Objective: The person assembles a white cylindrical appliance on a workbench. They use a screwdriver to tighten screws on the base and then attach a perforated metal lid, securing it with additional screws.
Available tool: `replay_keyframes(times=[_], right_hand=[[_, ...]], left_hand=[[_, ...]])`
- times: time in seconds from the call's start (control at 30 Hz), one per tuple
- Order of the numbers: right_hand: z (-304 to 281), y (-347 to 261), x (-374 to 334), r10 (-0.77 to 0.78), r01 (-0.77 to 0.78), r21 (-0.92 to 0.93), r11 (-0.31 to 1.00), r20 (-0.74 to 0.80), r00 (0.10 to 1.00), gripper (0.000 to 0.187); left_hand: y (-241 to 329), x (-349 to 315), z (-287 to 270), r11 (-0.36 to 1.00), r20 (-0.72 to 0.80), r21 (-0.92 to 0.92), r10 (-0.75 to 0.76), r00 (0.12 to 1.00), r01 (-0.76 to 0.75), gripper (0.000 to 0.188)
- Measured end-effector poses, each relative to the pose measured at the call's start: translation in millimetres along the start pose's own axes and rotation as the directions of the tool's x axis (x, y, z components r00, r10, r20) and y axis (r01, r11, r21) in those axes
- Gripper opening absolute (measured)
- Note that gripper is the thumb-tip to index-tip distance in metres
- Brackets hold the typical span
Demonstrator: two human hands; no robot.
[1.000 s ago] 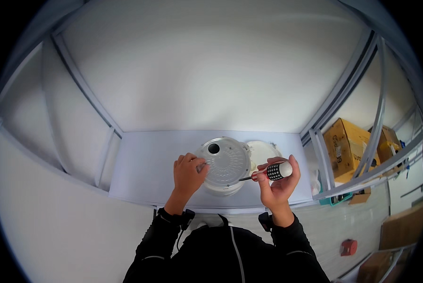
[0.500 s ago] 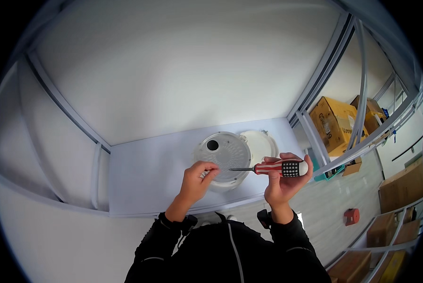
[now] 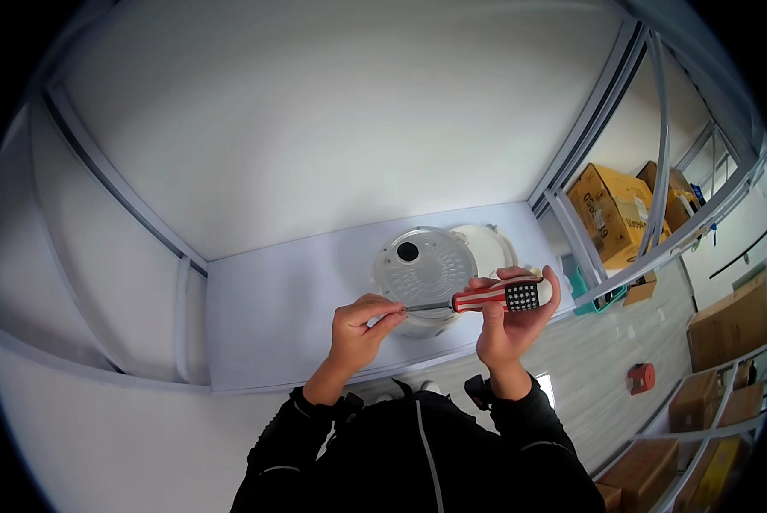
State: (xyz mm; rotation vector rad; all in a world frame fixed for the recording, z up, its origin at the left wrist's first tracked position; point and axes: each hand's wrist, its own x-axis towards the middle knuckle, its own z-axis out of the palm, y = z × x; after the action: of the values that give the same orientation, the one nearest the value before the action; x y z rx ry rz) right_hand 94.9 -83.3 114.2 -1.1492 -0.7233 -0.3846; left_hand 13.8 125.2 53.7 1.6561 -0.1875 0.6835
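My right hand [image 3: 507, 321] grips a screwdriver [image 3: 486, 297] with a red, white and black handle, held level with its shaft pointing left. My left hand [image 3: 359, 329] pinches the tip of that shaft between thumb and fingers; whether a small screw sits there is too small to tell. Just behind both hands, a round white appliance base [image 3: 424, 265] with a dark hole near its top lies on the white table [image 3: 272, 308]. A second round white part [image 3: 488, 245] rests behind it to the right.
White panel walls with grey frame bars enclose the table at the back and sides. Cardboard boxes [image 3: 610, 205] stand on the floor at right, with more boxes [image 3: 729, 325] on shelving further right. A small red object [image 3: 640, 377] sits on the grey floor.
My hands have lifted off the round base toward me. The screwdriver has swung level, and my left hand has come to pinch its tip. The view has tilted left.
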Motion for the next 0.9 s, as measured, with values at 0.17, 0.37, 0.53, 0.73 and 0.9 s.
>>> replay_keyframes(times=[0.17, 0.37, 0.53, 0.73, 0.9], right_hand=[[7.8, -0.3, -2.5, 0.037, -0.037, 0.019, 0.999, 0.002, 0.999, 0.085], [18.9, -7.7, -3.8, 0.111, -0.111, 0.113, 0.987, 0.006, 0.994, 0.080], [16.1, -8.8, 3.4, 0.223, -0.232, 0.191, 0.954, 0.067, 0.973, 0.079], [16.6, -10.4, 5.4, 0.319, -0.328, 0.101, 0.939, 0.092, 0.943, 0.084], [16.4, -4.5, 9.0, 0.295, -0.300, 0.058, 0.952, 0.087, 0.952, 0.085]], left_hand=[[0.8, -3.4, -7.1, 0.999, -0.002, -0.025, 0.027, 1.000, -0.027, 0.027], [-3.1, -7.9, -13.3, 0.993, -0.009, -0.113, -0.016, 1.000, 0.015, 0.029], [-2.5, -7.5, -16.2, 0.986, 0.009, -0.164, -0.023, 1.000, 0.024, 0.029], [0.5, -2.3, -19.4, 1.000, 0.058, 0.019, 0.022, 0.998, -0.023, 0.029], [2.3, 5.0, -17.2, 0.984, 0.116, 0.176, 0.009, 0.993, -0.029, 0.040]])
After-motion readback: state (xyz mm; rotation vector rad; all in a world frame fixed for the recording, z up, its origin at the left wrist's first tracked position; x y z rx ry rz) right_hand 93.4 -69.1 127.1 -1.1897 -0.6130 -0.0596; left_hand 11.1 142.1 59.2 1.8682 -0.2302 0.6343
